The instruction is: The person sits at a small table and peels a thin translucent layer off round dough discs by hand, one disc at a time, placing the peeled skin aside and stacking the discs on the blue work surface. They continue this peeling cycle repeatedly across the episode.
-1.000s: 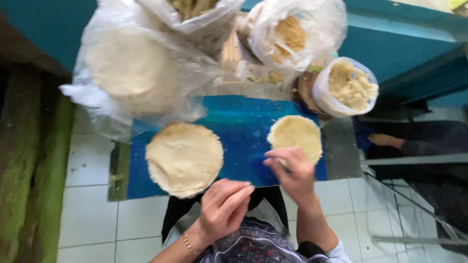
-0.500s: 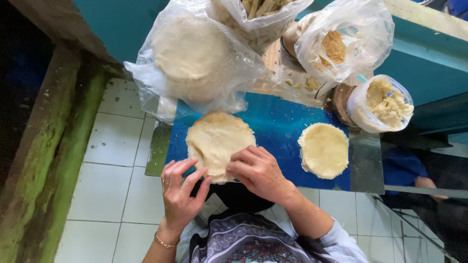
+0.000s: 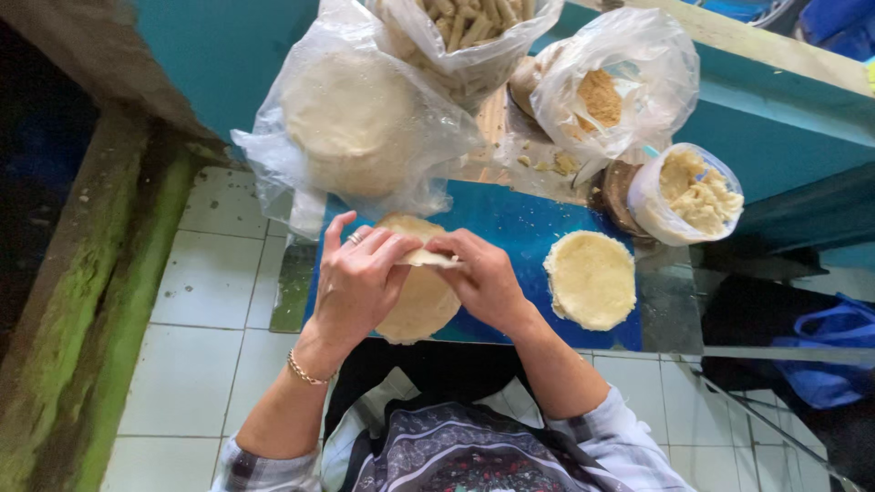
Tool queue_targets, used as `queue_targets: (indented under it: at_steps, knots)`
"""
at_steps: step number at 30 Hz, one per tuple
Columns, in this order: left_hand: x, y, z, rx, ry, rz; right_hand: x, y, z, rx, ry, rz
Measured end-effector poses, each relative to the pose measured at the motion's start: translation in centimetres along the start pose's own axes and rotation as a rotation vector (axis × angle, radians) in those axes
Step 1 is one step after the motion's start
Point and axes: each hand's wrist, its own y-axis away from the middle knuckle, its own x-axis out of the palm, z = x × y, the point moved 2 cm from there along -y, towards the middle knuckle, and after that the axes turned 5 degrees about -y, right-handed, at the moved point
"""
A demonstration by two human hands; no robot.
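Nearest the camera, above a patterned dark apron, both hands work 1 pale, round, thin flatbread disc lying on the blue table top. The left hand, with a ring and a thin gold bracelet, has its grip closed on the disc's far edge, which is lifted and folded toward the person; the right hand pinches the same folded edge from the other side, fingertips together on the dough. The disc looks soft, light and floppy, with a dry, floury surface; it would likely tear if pulled hard, so it is best taken at the rim with flat fingers on both sides.

Just to the right, apart from the hands, a 2nd smaller cream-coloured round disc lies flat on the table. Beyond it stands a round white plastic tub of crumbly pale filling, wrapped in clear film. Farther back sit 3 crinkled clear plastic bags: 1 large bag holding a stack of round flatbreads, 1 bag of finished beige rolled sticks, and 1 bag with tan crumbs. White floor tiles show at left.
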Motion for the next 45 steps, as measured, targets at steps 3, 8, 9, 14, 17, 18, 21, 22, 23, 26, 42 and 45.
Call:
queue_targets:
  at_steps: [3,8,9,14,17,18,21,22,23,26,42,45]
  knots:
    - [0.6,-1.8,0.1,0.013,0.001,-0.043,-1.1,0.4,-2.7,0.2,-0.173,-0.153]
    - [1.9,-2.0,-0.9,-0.112,0.009,-0.203,-2.5,0.2,-7.0,0.413,-0.433,-0.412]
    - [2.5,-1.6,-1.5,-0.104,0.064,-0.156,-2.6,0.1,-7.6,0.446,-0.515,-0.459]
    - [5.0,0.2,-2.7,-0.089,-0.01,0.019,-3.3,-0.8,-8.7,0.516,-0.829,-0.614]
    - [5.0,1.8,-2.2,-0.177,0.104,-0.075,-4.0,-1.2,-7.5,0.434,-0.843,-0.691]
    - [5.3,2.3,-2.4,-0.238,0.238,-0.043,-4.4,-1.0,-6.5,0.393,-0.636,-0.667]
    - [7.4,3.0,-3.3,-0.519,0.927,0.07,-5.6,1.0,-1.4,0.153,0.012,-0.476]
    - [8.7,3.0,-4.2,-0.678,1.349,0.117,-6.3,1.7,0.6,-0.002,0.244,-0.343]
    - [9.8,3.0,-5.1,-0.837,1.771,0.164,-6.5,2.4,2.3,-0.063,0.355,-0.237]
    - [11.4,2.6,-7.0,-0.942,2.293,0.152,-6.0,4.5,6.0,-0.157,0.465,0.08]
    - [13.7,3.1,-10.9,-0.66,2.137,0.232,-3.9,10.6,2.7,0.211,-0.116,-0.201]
    - [14.3,3.1,-10.4,-0.622,2.447,0.219,-4.0,10.6,2.1,0.243,-0.151,-0.185]
